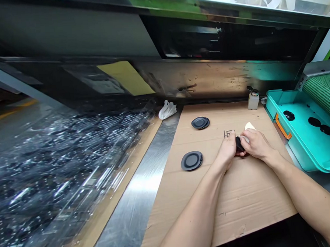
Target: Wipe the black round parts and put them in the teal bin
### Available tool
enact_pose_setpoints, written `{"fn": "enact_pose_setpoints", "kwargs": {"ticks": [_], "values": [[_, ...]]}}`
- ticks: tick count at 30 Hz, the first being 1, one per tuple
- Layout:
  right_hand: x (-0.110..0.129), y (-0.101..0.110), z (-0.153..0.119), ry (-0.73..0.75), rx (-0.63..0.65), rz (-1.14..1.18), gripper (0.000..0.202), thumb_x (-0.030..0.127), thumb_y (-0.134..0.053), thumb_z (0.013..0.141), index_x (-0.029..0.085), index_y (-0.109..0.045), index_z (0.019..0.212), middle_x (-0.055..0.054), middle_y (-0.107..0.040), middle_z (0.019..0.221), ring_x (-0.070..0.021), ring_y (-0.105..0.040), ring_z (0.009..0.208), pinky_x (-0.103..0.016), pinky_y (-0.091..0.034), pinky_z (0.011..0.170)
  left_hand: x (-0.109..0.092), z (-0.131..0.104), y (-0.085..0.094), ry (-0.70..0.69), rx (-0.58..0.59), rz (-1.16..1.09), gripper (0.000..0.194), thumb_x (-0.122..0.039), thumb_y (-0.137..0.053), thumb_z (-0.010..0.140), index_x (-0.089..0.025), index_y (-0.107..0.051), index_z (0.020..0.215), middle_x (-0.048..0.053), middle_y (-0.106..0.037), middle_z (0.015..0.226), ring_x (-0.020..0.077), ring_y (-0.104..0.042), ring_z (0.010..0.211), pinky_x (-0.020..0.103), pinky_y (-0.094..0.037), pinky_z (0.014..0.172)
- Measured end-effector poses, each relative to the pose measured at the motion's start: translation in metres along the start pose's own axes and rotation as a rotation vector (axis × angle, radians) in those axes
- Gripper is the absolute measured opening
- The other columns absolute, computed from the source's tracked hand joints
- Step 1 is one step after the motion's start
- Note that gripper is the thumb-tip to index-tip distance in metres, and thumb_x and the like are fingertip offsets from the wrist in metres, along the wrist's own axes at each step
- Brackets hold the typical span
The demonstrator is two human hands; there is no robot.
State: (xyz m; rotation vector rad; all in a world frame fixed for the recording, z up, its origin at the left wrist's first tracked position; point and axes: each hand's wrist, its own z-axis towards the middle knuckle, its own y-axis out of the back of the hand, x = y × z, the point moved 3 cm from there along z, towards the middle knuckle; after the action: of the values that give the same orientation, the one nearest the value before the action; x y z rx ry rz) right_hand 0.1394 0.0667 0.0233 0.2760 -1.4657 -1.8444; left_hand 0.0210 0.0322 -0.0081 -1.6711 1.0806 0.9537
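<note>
My left hand [227,148] is closed on a small black plastic part [239,144], mostly hidden by my fingers. Against that part presses my right hand [256,143], its fingers pinched around a white wipe [249,126] whose corner sticks up behind the knuckles. Both hands are just above the cardboard sheet [185,196]. To their left lies a round black lid [191,160], seemingly on top of another. Farther back sit more round black lids [199,122], overlapping each other.
A teal bin [302,157] with an orange handle stands at right, a few black discs [314,122] inside. Behind my hands is a small pump bottle [253,99]. A crumpled white wipe [167,109] lies at the back. Clear plastic trays [60,180] of dark parts fill the left.
</note>
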Motion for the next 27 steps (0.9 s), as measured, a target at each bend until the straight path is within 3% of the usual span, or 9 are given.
{"fn": "enact_pose_setpoints", "kwargs": {"ticks": [6, 12, 15, 27], "values": [[0.006, -0.001, 0.003, 0.054, -0.011, -0.053, 0.019, 0.022, -0.048, 0.096, 0.018, -0.064, 0.088, -0.006, -0.065, 0.089, -0.0180, -0.055, 0.079, -0.027, -0.037, 0.071, 0.005, 0.005, 0.004, -0.056, -0.052, 0.156, 0.048, -0.044, -0.042, 0.098, -0.015, -0.070, 0.072, 0.007, -0.064, 0.048, 0.0178, -0.058, 0.038, 0.025, -0.044, 0.039], [0.004, 0.007, 0.004, 0.037, 0.081, -0.080, 0.017, 0.020, -0.051, 0.093, 0.019, -0.065, 0.083, -0.006, -0.068, 0.087, -0.0180, -0.058, 0.079, -0.027, -0.037, 0.071, 0.006, 0.003, 0.002, -0.031, -0.020, 0.180, 0.051, -0.046, -0.039, 0.098, -0.015, -0.072, 0.074, 0.009, -0.066, 0.052, 0.0202, -0.060, 0.041, 0.028, -0.045, 0.042], [0.005, 0.010, 0.004, 0.040, 0.064, -0.076, 0.020, 0.020, -0.050, 0.093, 0.018, -0.065, 0.081, -0.006, -0.069, 0.087, -0.0175, -0.059, 0.079, -0.027, -0.037, 0.071, 0.005, 0.001, 0.001, -0.030, -0.013, 0.222, 0.052, -0.048, -0.038, 0.098, -0.016, -0.073, 0.076, 0.009, -0.066, 0.051, 0.0209, -0.061, 0.042, 0.028, -0.046, 0.043], [0.005, 0.009, 0.005, -0.053, 0.056, -0.035, 0.022, 0.025, -0.052, 0.091, 0.019, -0.072, 0.086, -0.006, -0.073, 0.090, -0.0179, -0.063, 0.082, -0.027, -0.037, 0.071, 0.003, -0.004, -0.002, -0.063, 0.012, 0.260, 0.054, -0.045, -0.033, 0.098, -0.015, -0.069, 0.070, 0.009, -0.066, 0.052, 0.0191, -0.060, 0.041, 0.027, -0.048, 0.043]]}}
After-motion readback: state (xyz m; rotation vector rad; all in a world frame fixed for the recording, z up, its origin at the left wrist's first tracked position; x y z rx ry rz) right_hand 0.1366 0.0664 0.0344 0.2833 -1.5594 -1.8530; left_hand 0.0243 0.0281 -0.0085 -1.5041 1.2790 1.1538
